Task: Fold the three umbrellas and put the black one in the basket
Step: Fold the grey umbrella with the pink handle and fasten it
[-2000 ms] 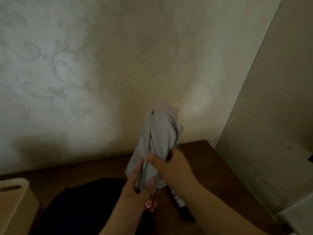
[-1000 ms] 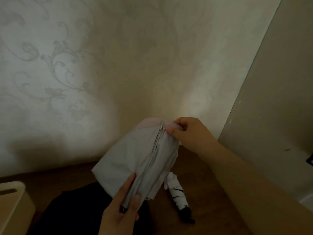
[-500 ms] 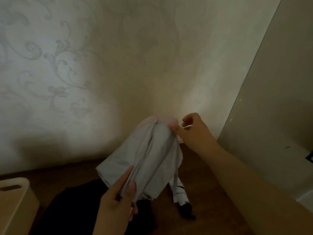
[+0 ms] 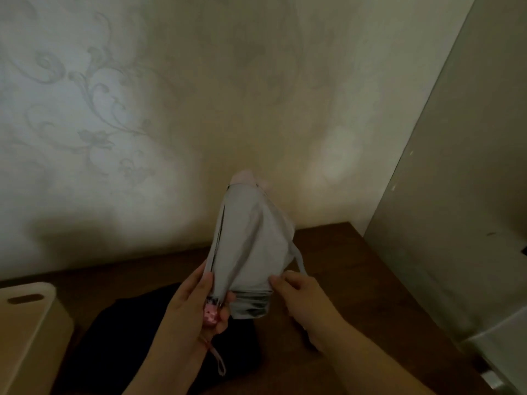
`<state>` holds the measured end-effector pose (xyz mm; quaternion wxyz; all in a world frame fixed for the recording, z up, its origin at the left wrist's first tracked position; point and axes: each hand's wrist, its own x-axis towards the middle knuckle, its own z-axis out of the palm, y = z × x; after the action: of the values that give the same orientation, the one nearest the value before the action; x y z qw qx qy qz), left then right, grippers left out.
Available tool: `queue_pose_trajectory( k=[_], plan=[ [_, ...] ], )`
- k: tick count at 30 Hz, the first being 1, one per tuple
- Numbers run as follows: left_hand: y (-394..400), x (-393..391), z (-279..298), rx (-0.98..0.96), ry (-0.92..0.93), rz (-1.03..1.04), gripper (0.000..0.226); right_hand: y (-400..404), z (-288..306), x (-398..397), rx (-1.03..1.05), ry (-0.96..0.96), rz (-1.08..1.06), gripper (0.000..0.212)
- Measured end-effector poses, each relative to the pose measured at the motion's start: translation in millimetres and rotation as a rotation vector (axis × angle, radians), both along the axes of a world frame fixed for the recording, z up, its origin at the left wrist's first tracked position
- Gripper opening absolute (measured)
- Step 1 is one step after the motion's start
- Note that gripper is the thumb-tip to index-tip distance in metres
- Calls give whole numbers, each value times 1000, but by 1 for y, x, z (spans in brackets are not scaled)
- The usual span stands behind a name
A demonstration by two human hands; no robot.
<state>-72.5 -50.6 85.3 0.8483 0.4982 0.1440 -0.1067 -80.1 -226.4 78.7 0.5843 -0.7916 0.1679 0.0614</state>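
Grey fabric of a half-folded grey umbrella (image 4: 251, 238) is held upright above the brown table (image 4: 356, 266), pink tip pointing toward the patterned wall (image 4: 142, 95). Its pink handle (image 4: 211, 315) is gripped by the left hand (image 4: 196, 309), fingers curled round it, thumb pressed along the left-hand rib of the canopy. The lower right edge of the canopy is pinched by the right hand (image 4: 299, 297) between thumb and fingertips (image 4: 275, 280); the closing strap (image 4: 298, 259) hangs just above that hand. A wrist loop (image 4: 218, 360) is seen dangling below the handle. The black umbrella (image 4: 128, 343) lies on the table directly under the grey umbrella, not touched by either hand. The cream basket (image 4: 28, 323) stands on the table left of the black umbrella, apart from it. A grey cabinet side (image 4: 456, 195) is seen right of the table
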Motion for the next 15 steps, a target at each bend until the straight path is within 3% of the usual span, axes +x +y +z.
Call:
queue_pose_trajectory(
  k=[2, 6, 7, 9, 12, 15],
  plan=[
    [2, 1, -2, 3, 8, 20, 38, 1, 1, -3, -4, -89, -54, 29],
    [0, -1, -9, 78, 1, 60, 38, 11, 15, -5, 473, -127, -189, 18],
    [-2, -1, -10, 93, 4, 65, 37, 15, 18, -6, 468, -85, -177, 17],
    [-4, -3, -11, 121, -2, 59, 34, 19, 21, -8, 245, -6, -112, 29],
    [-2, -5, -9, 141, -42, 70, 25, 11, 26, -13, -191, -70, -20, 44],
    [3, -3, -8, 196, -62, 78, 30, 1, 26, -16, -323, -176, 0, 56]
  ],
)
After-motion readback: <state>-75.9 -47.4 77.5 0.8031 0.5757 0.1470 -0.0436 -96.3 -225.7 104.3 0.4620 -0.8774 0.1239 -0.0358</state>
